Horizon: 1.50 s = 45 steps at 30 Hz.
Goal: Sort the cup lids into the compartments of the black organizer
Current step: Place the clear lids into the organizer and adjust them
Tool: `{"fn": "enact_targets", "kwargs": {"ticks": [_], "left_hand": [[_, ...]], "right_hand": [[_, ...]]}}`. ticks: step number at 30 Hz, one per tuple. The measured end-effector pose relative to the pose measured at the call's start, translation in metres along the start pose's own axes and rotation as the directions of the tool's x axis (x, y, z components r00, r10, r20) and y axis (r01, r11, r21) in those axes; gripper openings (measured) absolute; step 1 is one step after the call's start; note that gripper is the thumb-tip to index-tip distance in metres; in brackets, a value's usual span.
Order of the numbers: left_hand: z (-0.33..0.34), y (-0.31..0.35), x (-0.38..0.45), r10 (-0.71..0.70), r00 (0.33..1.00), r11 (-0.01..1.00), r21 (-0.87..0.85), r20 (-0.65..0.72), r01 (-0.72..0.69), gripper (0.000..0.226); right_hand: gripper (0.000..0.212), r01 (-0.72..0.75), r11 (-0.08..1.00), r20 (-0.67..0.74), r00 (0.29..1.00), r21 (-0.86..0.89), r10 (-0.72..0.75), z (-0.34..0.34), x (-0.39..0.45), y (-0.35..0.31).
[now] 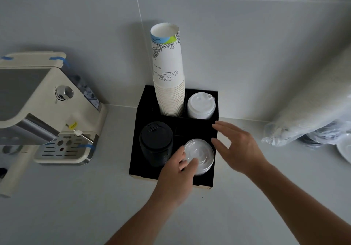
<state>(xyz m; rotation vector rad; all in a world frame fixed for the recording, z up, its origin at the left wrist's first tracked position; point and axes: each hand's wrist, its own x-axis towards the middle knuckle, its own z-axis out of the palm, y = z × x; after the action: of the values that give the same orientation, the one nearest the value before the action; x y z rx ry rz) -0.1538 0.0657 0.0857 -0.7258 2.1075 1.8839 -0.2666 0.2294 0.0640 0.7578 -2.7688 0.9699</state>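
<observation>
Wall [247,36]: large pale grey tiles, thin light grout lines. Table [76,206]: pale grey, smooth, meeting the wall at a straight joint. Lighting soft and even, shadows faint.

We see a matt black organizer [144,100] holding printed paper cups [168,70], matt white plastic lids [201,105], dull black lids [156,140] and glossy clear plastic lids [201,154]. The espresso machine [38,108] looks cream plastic with brushed metal; the countertop [76,206] is smooth.
</observation>
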Motion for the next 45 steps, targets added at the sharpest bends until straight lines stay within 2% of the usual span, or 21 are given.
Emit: {"fn": "enact_targets", "kwargs": {"ticks": [2,4,7,8,10,12,14,16,18,20,22,26,34,45], "left_hand": [[-0.001,0.009,0.003,0.002,1.000,0.997,0.074,-0.006,-0.002,0.073],[-0.002,0.009,0.007,-0.020,1.000,0.992,0.126,0.001,0.020,0.073],[-0.003,0.005,0.010,-0.020,1.000,0.981,0.193,0.006,0.018,0.057],[-0.003,0.005,0.009,-0.026,1.000,0.973,0.228,0.006,0.024,0.062],[-0.002,0.005,0.010,0.015,1.000,0.963,0.269,-0.004,-0.014,0.075],[-0.002,0.017,0.012,0.131,0.991,0.939,0.322,0.003,-0.125,0.069],[0.001,0.038,0.019,0.264,0.964,0.872,0.417,0.038,-0.256,0.061],[0.004,0.060,0.034,0.336,0.940,0.786,0.535,0.051,-0.310,0.056],[0.007,0.079,0.052,0.382,0.923,0.686,0.654,0.052,-0.320,0.046],[0.010,0.091,0.072,0.407,0.912,0.606,0.734,0.046,-0.307,0.024],[0.012,0.096,0.091,0.412,0.911,0.553,0.786,0.031,-0.277,0.021],[0.014,0.092,0.115,0.378,0.925,0.523,0.820,0.019,-0.231,0.028],[0.025,0.086,0.127,0.360,0.933,0.560,0.799,0.002,-0.218,0.025],[0.022,0.084,0.127,0.347,0.937,0.534,0.813,0.039,-0.232,0.025]], "right_hand": [[0.039,0.011,1.000,-0.036,0.999,-0.015,-0.011,-0.005,0.013,0.001],[0.038,0.006,1.000,-0.052,0.999,-0.015,-0.007,-0.010,0.024,0.004],[0.038,-0.001,1.000,-0.047,0.999,-0.013,0.000,-0.012,0.032,0.009],[0.037,-0.003,1.000,-0.035,0.999,-0.013,0.003,-0.012,0.033,0.011],[0.038,-0.007,1.000,-0.004,1.000,-0.018,0.006,-0.011,0.035,0.014],[0.039,-0.011,1.000,0.027,1.000,-0.028,0.012,-0.010,0.040,0.017],[0.041,-0.039,0.998,0.054,0.998,-0.041,0.041,-0.010,0.050,0.021],[0.044,-0.068,0.996,0.078,0.994,-0.052,0.072,-0.009,0.062,0.023],[0.047,-0.097,0.993,0.101,0.990,-0.063,0.103,-0.007,0.074,0.024],[0.051,-0.136,0.989,0.131,0.981,-0.057,0.142,-0.005,0.085,0.024],[0.056,-0.164,0.985,0.175,0.970,-0.045,0.169,-0.002,0.094,0.025],[0.062,-0.169,0.984,0.218,0.960,-0.050,0.176,0.003,0.107,0.026],[0.057,-0.172,0.977,0.131,0.973,-0.123,0.188,0.011,0.104,0.024],[0.057,-0.167,0.984,0.101,0.980,-0.059,0.173,0.013,0.103,0.023]]}}
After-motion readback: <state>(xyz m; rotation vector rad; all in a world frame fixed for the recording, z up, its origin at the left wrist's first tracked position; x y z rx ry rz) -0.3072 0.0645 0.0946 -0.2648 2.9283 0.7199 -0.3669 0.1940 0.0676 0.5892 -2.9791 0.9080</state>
